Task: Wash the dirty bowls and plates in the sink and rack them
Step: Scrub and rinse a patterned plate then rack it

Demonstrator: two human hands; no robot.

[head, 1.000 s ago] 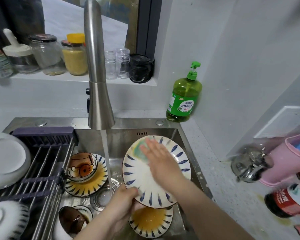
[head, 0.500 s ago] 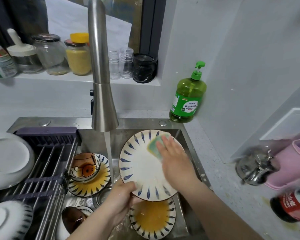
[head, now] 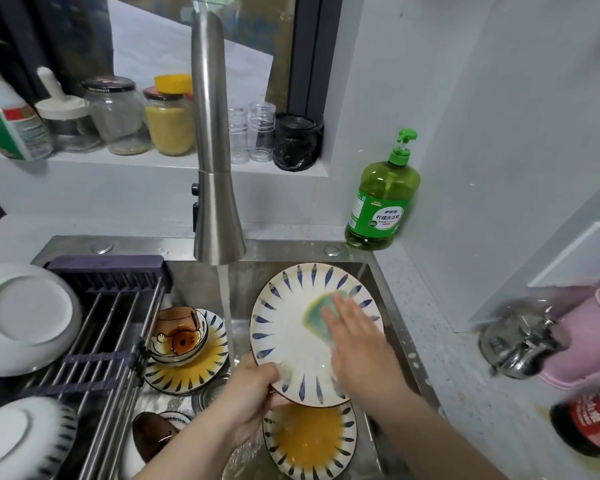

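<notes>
Blue-striped white plate [head: 291, 341] stands tilted over the right half of the sink [head: 291, 251]. The left hand [head: 253, 389] grips its lower rim, while the right hand [head: 357, 344], fingers flat, presses a green sponge [head: 317, 315] to its face.
</notes>
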